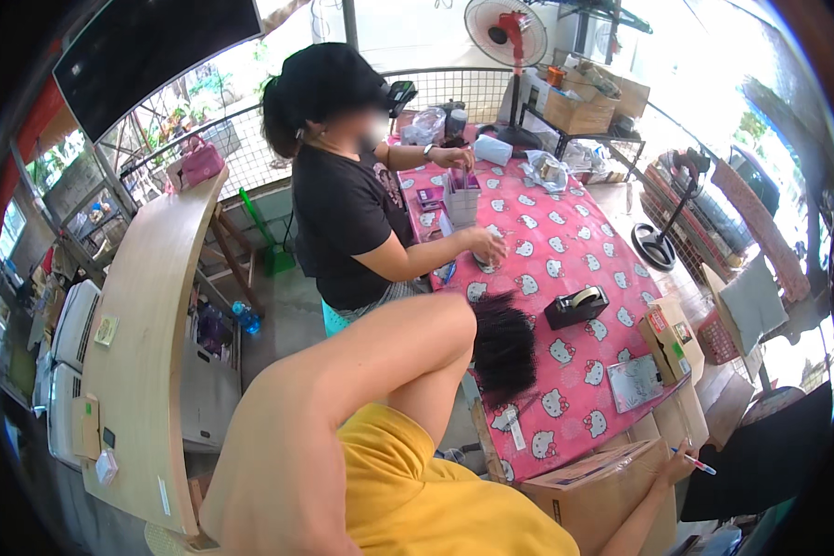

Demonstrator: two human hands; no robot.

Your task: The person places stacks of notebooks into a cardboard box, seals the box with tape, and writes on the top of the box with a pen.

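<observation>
My left arm (380, 371) is raised and bent at the elbow in front of the yellow shirt; its hand lies outside the picture. My right hand (681, 463) has its fingers closed around a slim white pen (701, 462) with coloured parts. That forearm runs beside a large cardboard box (602, 491) at the table's near end. Past my elbow shows a black, hair-like tuft (507, 347), partly hidden by the arm. A silvery-white flat packet (635, 383) lies on the pink patterned tablecloth (565, 269), left of a smaller opened carton (667, 338).
A black tape dispenser (576, 308) stands mid-table. At the left side, a person in a black shirt (352, 195) has one hand at a grey upright box (461, 202), the other lower on the cloth. A wooden counter (148, 306) stretches along the left; a fan (507, 37) stands behind.
</observation>
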